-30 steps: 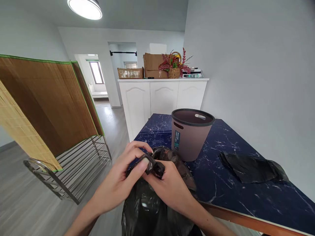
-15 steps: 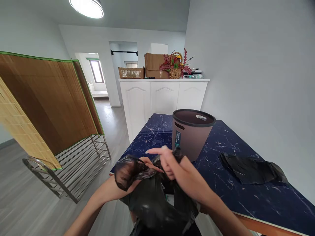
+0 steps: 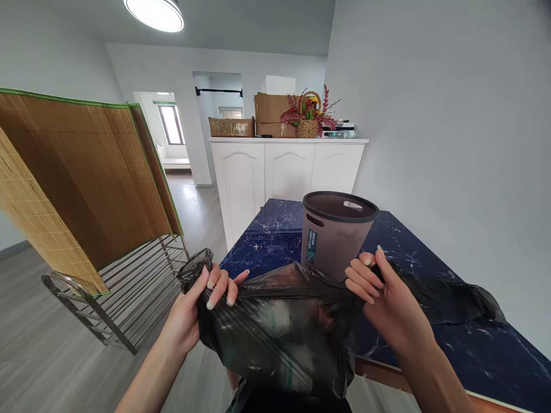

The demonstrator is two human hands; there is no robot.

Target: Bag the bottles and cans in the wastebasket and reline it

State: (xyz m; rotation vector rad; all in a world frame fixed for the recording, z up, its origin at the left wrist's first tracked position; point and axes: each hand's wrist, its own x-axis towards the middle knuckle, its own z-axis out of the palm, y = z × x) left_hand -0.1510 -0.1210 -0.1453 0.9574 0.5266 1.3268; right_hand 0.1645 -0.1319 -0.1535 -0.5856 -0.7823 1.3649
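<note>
A filled black plastic bag hangs between my hands at the near edge of the table, its top edge pulled taut. Bunched plastic at the bag's left corner is gripped by my left hand, fingers curled round it. My right hand pinches the right corner, fingers closed. Items show dimly through the thin plastic, too unclear to name. Just behind the bag stands a brownish-grey bin with a dark rim and a label. To the right, more folded black plastic lies flat, partly behind my right hand.
The bin stands on a blue marbled table. White cabinets beyond it carry cardboard boxes and a flower basket. At left, a metal rack holds a bamboo mat. A wall runs along the right.
My hands have moved apart, left and right, from close together over the bag. The bag's top is now stretched between them and the bag has spread wider.
</note>
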